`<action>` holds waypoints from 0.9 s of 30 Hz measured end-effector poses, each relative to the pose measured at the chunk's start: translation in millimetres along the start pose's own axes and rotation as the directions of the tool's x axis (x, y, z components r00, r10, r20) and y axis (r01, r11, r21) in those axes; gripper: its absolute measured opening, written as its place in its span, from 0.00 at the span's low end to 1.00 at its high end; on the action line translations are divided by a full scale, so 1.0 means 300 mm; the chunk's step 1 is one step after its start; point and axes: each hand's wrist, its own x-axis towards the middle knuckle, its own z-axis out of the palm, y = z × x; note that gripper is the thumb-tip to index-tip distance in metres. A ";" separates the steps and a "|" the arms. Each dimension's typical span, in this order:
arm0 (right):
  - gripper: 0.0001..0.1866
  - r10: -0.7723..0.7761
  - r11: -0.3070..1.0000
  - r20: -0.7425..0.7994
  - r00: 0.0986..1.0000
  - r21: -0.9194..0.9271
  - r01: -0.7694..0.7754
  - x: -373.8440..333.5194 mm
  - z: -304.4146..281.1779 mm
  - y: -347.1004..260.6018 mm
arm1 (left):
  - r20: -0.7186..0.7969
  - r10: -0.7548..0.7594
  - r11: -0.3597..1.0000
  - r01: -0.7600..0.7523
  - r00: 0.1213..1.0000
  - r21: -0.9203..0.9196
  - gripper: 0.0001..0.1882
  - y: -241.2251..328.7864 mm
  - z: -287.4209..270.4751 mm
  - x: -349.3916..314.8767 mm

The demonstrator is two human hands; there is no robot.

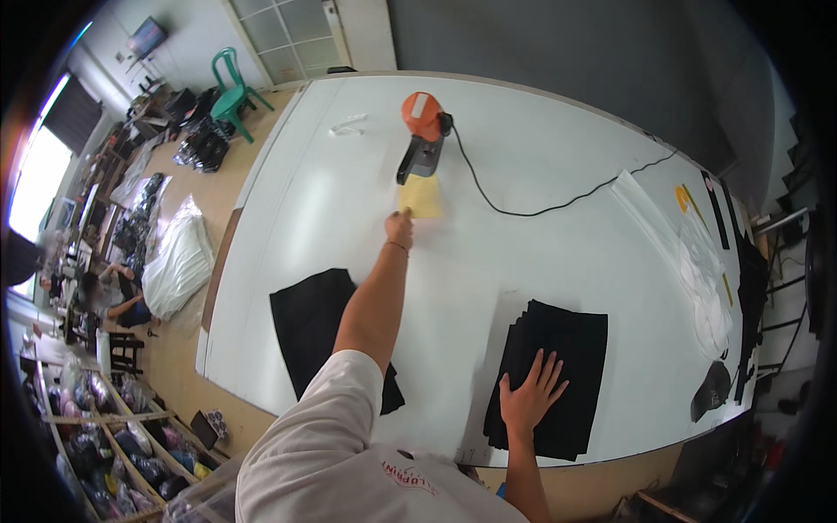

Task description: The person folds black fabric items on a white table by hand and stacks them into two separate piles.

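My left arm reaches far over the white table (462, 253). At its end my left hand (398, 228) is closed on the near left corner of a yellow sheet of paper (424, 199). An orange and grey corded power tool (423, 131) stands at the sheet's far edge. My right hand (532, 399) lies flat with spread fingers on a folded stack of black cloth (575, 349) near the table's front edge. Beneath my left forearm, another black cloth piece (305, 314) is partly hidden by the arm and sleeve.
A black cord (558, 211) runs from the tool to the far right edge. White strips (649, 209), a clear plastic bag (702, 279) and a dark cap (711, 391) lie at right. Left of the table are a green chair (230, 94), a white bundle (179, 261), and a seated person (126, 296).
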 end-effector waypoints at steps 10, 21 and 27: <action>0.45 0.028 0.998 0.039 0.999 0.049 -0.030 0.018 -0.003 0.046 | -0.085 -0.141 0.990 0.141 0.986 0.002 0.07 -0.118 -0.050 -0.277; 0.44 -0.027 0.996 0.019 0.999 0.081 0.025 0.004 -0.009 0.030 | 0.469 0.585 -0.101 -0.514 0.662 0.852 0.13 -0.028 -0.010 -0.269; 0.44 -0.001 0.998 0.078 0.997 0.064 -0.004 0.004 -0.030 0.005 | 0.754 0.394 -0.492 -0.573 0.525 0.656 0.10 0.031 0.010 -0.151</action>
